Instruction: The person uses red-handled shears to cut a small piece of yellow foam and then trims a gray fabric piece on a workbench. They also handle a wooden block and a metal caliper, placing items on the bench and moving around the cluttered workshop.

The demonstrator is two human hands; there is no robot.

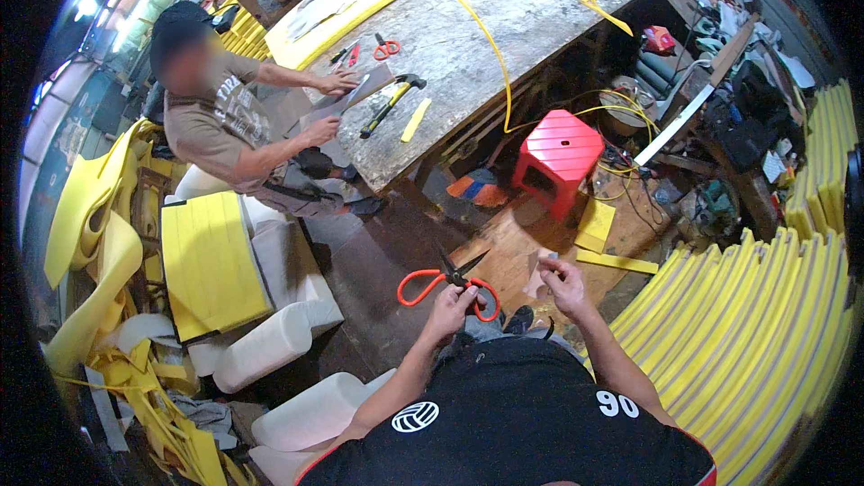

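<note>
My left hand (pixel 453 302) grips a pair of scissors (pixel 447 283) with orange handle loops, its dark blades parted and pointing up and away from me. My right hand (pixel 564 280) pinches a small pale brown scrap of material (pixel 538 275) just right of the blades. Both hands are held above my lap, over the wooden floor. Blades and scrap are close together, and I cannot tell whether they touch.
A worn workbench (pixel 504 27) ahead carries a hammer (pixel 391 100), a second pair of orange scissors (pixel 386 47) and yellow strips. Another person (pixel 238 126) works a grey sheet at its left end. A red plastic stool (pixel 558 157) stands beside it. Yellow foam panels (pixel 747 333) stack at my right, white foam blocks (pixel 270 342) at my left.
</note>
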